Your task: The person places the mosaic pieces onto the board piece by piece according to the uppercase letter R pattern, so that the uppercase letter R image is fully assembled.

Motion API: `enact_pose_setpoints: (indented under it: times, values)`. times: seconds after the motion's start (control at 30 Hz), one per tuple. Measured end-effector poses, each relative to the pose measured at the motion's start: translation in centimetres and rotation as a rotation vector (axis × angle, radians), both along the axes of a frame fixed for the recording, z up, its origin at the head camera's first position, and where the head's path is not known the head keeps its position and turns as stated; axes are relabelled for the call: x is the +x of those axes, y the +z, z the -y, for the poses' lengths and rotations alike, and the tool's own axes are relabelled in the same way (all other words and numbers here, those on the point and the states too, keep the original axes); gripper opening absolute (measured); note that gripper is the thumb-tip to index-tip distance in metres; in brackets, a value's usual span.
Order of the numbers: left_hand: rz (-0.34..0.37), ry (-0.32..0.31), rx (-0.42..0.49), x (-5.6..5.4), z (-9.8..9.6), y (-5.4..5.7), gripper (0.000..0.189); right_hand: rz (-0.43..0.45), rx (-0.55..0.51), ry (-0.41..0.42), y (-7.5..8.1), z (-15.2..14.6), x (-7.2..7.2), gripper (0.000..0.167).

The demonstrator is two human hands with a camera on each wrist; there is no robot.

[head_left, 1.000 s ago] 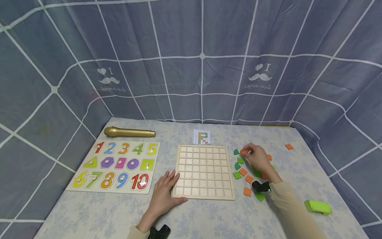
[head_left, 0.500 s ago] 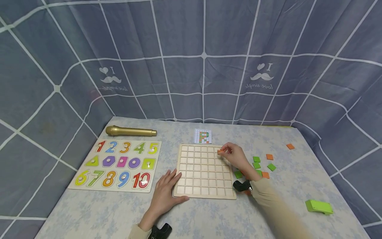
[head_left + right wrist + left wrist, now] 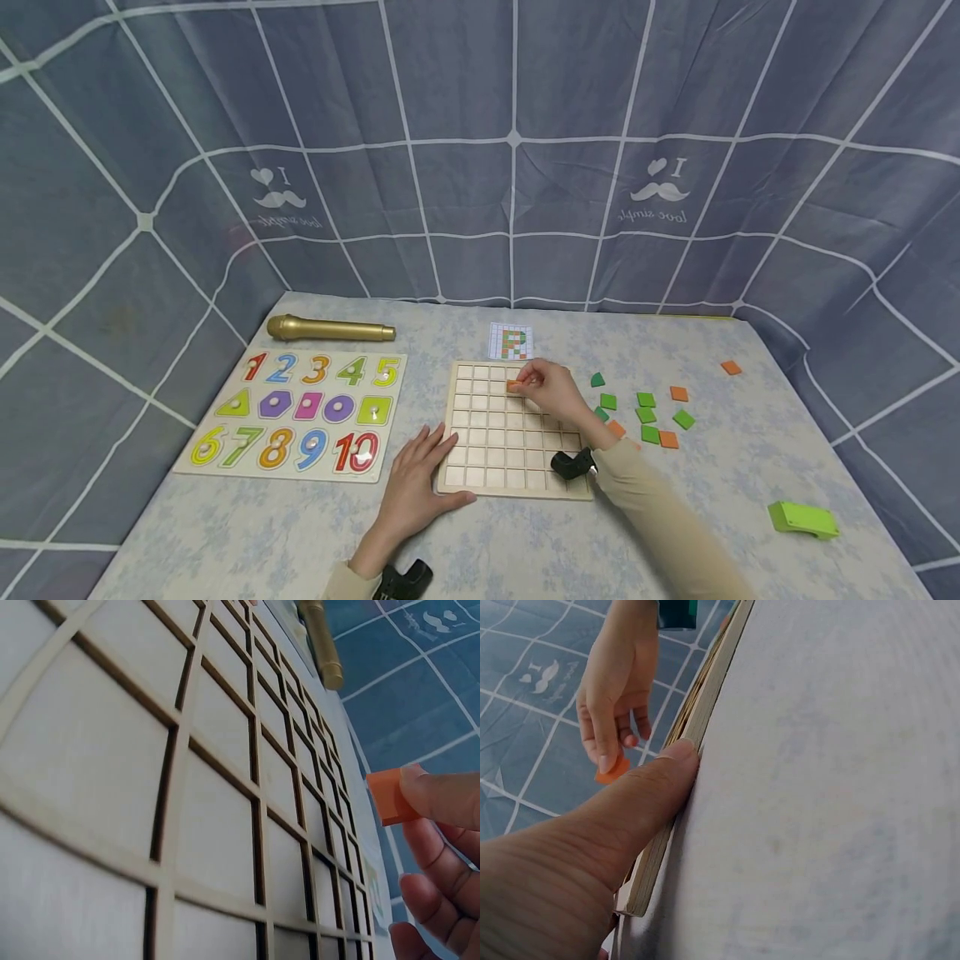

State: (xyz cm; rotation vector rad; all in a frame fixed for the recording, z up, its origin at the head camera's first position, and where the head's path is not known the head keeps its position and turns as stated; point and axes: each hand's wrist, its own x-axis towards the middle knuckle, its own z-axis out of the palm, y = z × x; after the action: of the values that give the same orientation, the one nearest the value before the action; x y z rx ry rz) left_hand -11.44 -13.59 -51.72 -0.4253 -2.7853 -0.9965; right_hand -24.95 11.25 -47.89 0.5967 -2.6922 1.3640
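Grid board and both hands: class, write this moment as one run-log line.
right hand: pinches orange tile over grid board; left hand: touches board's near-left corner; pattern card: beyond board; loose tiles: right of board

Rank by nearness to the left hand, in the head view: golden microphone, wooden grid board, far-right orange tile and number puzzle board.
1. Wooden grid board: right, touching left hand.
2. Number puzzle board: just left.
3. Golden microphone: behind number puzzle board.
4. Orange tile: far right.
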Motion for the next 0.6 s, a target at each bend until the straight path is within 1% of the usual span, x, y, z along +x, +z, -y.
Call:
enact_pose_setpoints:
  times: [0.1, 0.37, 0.6]
  values:
    - [0.002, 0.004, 0.002, 0.0, 0.0, 0.0, 0.085, 0.013, 0.007, 0.007, -0.1, 0.6, -0.1, 0.017]
    - [0.011, 0.007, 0.003, 0.0, 0.0, 0.1, 0.085, 0.000, 0.033, 0.016, -0.4, 1.8, -0.5, 0.014]
    - [0.016, 0.001, 0.013, 0.1, 0.0, 0.1, 0.085, -0.001, 0.062, 0.001, -0.7, 2.5, -0.9, 0.012]
